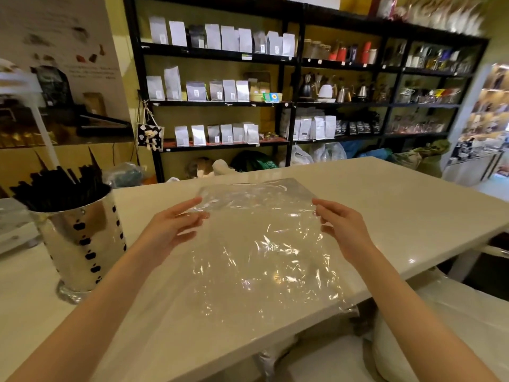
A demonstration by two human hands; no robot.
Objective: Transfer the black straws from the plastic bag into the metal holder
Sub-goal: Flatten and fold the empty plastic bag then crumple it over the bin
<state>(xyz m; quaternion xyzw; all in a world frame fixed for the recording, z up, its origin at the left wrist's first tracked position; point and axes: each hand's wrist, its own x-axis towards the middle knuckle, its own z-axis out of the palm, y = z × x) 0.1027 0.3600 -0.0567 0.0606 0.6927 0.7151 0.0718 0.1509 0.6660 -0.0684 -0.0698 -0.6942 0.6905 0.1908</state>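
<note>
A clear plastic bag [261,252] lies spread flat over the white table [399,205], and no straws show inside it. My left hand [173,227] pinches the bag's far left edge. My right hand [344,230] pinches its far right edge. At the left stands the shiny metal holder [82,241] with dark cut-out holes, upright on the table. Several black straws [57,188] fill it and stick out of its top.
Black shelves [289,103] with white pouches, kettles and jars line the wall behind the table. Bags lie on the floor under them. A white padded seat [454,326] sits past the table's near right edge. A white post [41,128] rises behind the holder.
</note>
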